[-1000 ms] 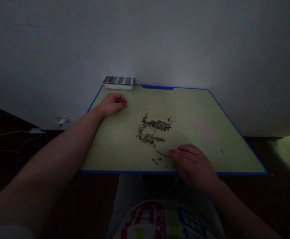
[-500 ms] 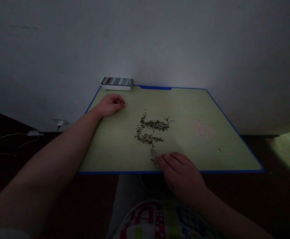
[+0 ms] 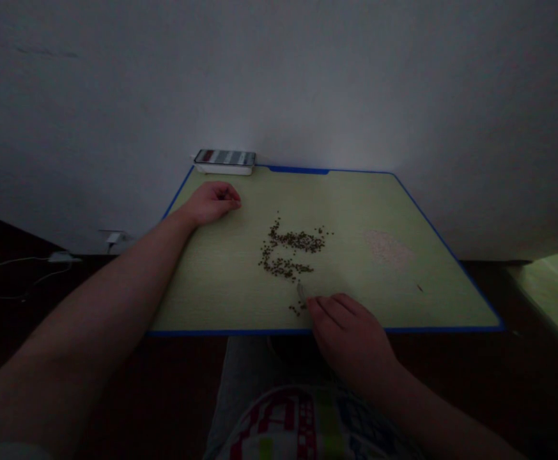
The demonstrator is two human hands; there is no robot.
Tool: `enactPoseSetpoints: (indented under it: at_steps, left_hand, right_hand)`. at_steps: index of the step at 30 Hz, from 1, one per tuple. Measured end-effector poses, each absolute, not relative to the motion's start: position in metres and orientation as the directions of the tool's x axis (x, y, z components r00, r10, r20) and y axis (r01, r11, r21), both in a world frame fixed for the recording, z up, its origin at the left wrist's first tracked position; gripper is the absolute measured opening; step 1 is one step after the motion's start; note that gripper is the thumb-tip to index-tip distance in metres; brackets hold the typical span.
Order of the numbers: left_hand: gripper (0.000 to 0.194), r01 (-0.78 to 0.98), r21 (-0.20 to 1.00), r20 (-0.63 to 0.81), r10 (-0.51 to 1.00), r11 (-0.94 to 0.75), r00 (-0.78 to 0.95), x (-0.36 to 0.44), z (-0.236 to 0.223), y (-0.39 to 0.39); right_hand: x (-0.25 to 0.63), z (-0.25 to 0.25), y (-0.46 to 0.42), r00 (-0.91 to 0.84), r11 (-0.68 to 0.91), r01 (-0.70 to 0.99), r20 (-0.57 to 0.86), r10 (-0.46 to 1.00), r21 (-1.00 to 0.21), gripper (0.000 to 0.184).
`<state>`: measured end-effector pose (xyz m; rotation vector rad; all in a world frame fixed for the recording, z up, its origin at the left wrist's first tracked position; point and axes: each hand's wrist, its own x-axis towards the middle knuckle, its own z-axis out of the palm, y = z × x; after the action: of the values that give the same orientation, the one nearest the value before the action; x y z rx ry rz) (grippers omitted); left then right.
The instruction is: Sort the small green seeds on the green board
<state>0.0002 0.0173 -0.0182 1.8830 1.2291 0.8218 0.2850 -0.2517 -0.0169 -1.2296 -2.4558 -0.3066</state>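
My left hand [image 3: 214, 202] rests on the far left of the board, its fingers curled in towards the thumb; nothing shows in it, though the hollow of the palm is dark. Close to the front edge, the fingers of my right hand [image 3: 348, 326] are closed on a thin, pale, see-through curved piece [image 3: 302, 292], whose exact kind I cannot make out. A few small dark grains lie just left of those fingers. Beyond them, several dark greenish-brown grains [image 3: 300, 241], bean-like in look, spread in two rough bands across the middle.
The pale yellow-green board [image 3: 355, 198] has a blue rim. To the right lie a patch of small pale grains [image 3: 388, 249] and a thin dark sliver [image 3: 420, 288]. A phone [image 3: 225, 157] sits on a white box [image 3: 224, 170] by the wall. A plug and cables [image 3: 62, 257] are at left.
The pale piece in my right hand has shifted slightly right and turned more upright, leaving the few front grains in plain sight. My left hand has stayed put.
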Motion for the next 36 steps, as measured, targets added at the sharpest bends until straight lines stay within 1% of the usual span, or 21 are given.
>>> enactPoseSetpoints:
  at_steps: [6,11,18,27,32,36]
  left_hand:
    - [0.019,0.475,0.832,0.123,0.931,-0.285,0.343,0.000,-0.018,0.017]
    - [0.020,0.468,0.831,0.136,0.927,-0.299,0.350,0.000,-0.018,0.017]
    - [0.020,0.488,0.824,0.125,0.931,-0.290,0.342,-0.001,-0.019,0.019]
    - [0.020,0.469,0.828,0.143,0.925,-0.307,0.353,0.000,-0.016,0.016]
    - [0.019,0.477,0.825,0.142,0.929,-0.302,0.342,0.001,-0.016,0.016]
    - [0.018,0.469,0.832,0.142,0.931,-0.297,0.337,0.001,-0.017,0.017]
  right_hand:
    - [0.284,-0.016,-0.245,-0.536,0.575,0.817,0.413,0.736,0.034,0.033]
    - [0.277,-0.013,-0.243,-0.551,0.562,0.824,0.329,0.767,0.071,0.037]
    - [0.276,-0.013,-0.243,-0.510,0.501,0.858,0.299,0.807,0.111,0.037]
    - [0.307,-0.020,-0.235,-0.434,0.409,0.900,0.397,0.809,0.149,0.032]
    - [0.346,-0.020,-0.218,-0.354,0.341,0.933,0.456,0.817,0.114,0.029]
    - [0.369,-0.019,-0.207,-0.284,0.271,0.957,0.491,0.824,0.099,0.030]
